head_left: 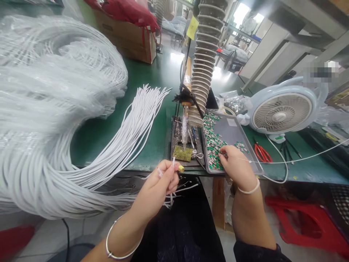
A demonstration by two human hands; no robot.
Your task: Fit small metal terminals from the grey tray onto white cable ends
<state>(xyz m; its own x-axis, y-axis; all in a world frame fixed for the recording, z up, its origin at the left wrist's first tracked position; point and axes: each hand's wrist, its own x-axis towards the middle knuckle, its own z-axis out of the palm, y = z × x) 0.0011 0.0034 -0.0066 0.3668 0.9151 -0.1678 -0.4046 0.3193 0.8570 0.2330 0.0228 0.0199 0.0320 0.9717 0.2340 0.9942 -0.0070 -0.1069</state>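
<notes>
Yellow-tipped white wire (177, 168) sits pinched in the closed grip of your left hand (156, 191), just off the edge of the green bench (147, 145). Your right hand (237, 167) touches small green-and-silver components (214, 142) on a grey metal tray (236, 134); whether that grip holds one is hard to tell.

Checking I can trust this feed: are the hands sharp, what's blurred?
Head view: left hand and right hand look fairly sharp; the white cable bundle at left is smeared; window glare washes out the top right; the wide lens bends the edges; a pixelated patch sits at upper right.
</notes>
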